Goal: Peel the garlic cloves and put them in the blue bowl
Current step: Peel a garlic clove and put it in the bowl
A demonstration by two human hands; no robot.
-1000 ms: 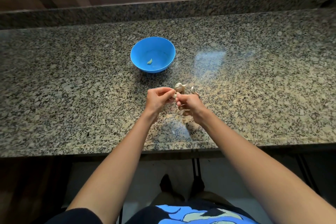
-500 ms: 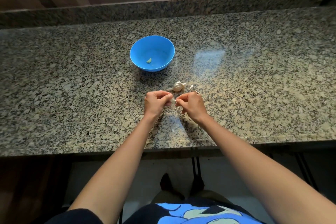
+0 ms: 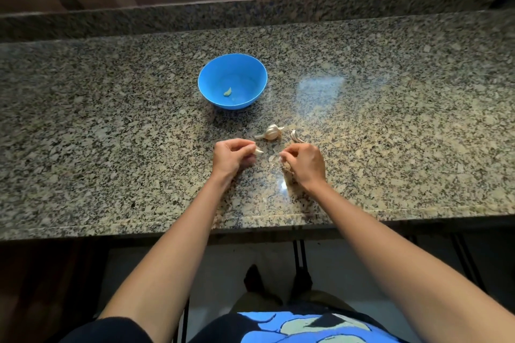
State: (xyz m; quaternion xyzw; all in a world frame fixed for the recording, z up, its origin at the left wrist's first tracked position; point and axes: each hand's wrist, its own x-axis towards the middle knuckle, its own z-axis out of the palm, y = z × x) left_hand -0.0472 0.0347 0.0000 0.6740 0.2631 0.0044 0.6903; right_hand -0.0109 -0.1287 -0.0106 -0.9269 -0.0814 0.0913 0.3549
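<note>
The speckled granite counter [image 3: 390,120] fills the middle of the frame, and the blue bowl [image 3: 250,72] sits on it above centre, well apart from my hands. My left hand [image 3: 231,157], just left of centre, curls its fingers and pinches a garlic clove [image 3: 259,151], tip poking right. My right hand [image 3: 306,164], near but apart, presses thumb and fingertips on a pale scrap [image 3: 282,159] I cannot identify. The garlic head [image 3: 271,132] lies between hands and bowl, a loose piece [image 3: 294,135] just right of it, and one peeled clove [image 3: 227,91] rests inside the bowl
</note>
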